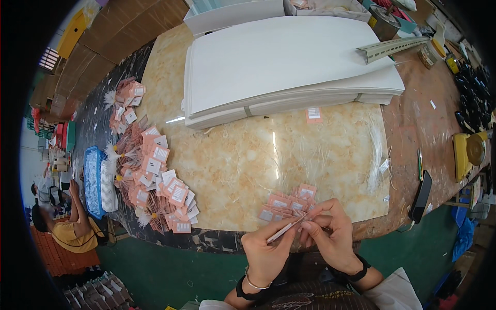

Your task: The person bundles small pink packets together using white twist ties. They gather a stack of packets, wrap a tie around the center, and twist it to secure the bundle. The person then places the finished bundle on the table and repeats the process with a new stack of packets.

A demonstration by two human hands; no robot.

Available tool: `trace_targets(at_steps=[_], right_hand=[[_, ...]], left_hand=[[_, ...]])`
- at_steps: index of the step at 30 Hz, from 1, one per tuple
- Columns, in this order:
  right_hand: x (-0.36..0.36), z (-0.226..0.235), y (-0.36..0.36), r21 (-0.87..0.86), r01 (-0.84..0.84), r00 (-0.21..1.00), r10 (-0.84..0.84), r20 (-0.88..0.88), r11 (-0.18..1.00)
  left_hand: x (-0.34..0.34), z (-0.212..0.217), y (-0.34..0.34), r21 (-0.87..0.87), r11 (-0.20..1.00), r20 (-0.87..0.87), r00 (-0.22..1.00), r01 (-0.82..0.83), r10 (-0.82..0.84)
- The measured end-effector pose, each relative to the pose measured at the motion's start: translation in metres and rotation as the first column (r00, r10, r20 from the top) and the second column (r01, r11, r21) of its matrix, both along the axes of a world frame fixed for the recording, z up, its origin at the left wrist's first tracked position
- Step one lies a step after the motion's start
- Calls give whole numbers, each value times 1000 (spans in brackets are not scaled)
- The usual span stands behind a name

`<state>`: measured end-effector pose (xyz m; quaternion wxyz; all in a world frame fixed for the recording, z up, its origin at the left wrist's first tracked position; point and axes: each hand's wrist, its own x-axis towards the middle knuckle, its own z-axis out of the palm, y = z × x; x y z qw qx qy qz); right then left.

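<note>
Beside tag pile (281, 202): left hand (264, 252) pinches card (280, 233); right hand (335, 238) curled inward, grip unclear; likely stringing, next needing steadiness.

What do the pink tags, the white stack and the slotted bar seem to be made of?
Pink tags: probably thin matte card, with flat faces and crisp edges; plastic is possible.
White stack: likely matte paper or thin card, since many layers show along its side.
Slotted bar: perhaps dull painted metal, from its folded angle and regular slots; plastic is possible.

A workshop: big worktable (227, 165), pink tag bundles (153, 165), white sheets (279, 62), cardboard (116, 33).
</note>
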<state>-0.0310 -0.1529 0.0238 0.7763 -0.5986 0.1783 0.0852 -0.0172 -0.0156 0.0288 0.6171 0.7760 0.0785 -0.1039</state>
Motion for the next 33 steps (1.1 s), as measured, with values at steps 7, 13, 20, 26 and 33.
trace_targets(at_steps=[7,13,20,26,33], right_hand=[[6,-6,-17,14,-267,963,267,40,964],[10,-15,-24,98,-282,959,280,38,954],[40,-27,-33,52,52,996,-55,63,997],[68,-49,-20,-40,-54,999,54,1,998],[90,-71,-19,-138,-127,992,129,6,982]], left_hand=[[1,-4,8,148,985,88,991,91,-105],[7,-4,18,232,948,89,966,218,-244],[1,-20,39,167,933,-81,947,320,-311],[-13,-66,55,-222,975,-334,939,1,-77],[-18,-70,85,-290,948,-404,915,-131,3]])
